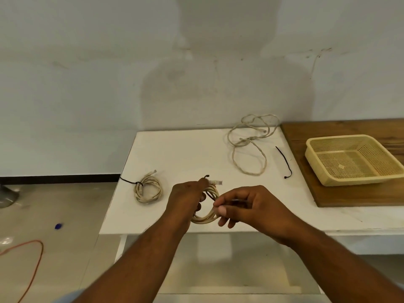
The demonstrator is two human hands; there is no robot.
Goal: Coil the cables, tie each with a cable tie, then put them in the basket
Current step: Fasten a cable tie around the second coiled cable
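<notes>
My left hand grips a coiled beige cable above the white table's front edge; its plug sticks out past my fingers. My right hand pinches the tail of a black cable tie that wraps the coil. A second beige coil, bound with a black tie, lies on the table to the left. A loose, uncoiled beige cable sprawls at the back of the table. A spare black cable tie lies to its right. The empty beige mesh basket stands on a wooden board at the right.
The white table stands against a pale wall. The wooden board covers its right part. On the floor at the left lie an orange cord and a small blue object.
</notes>
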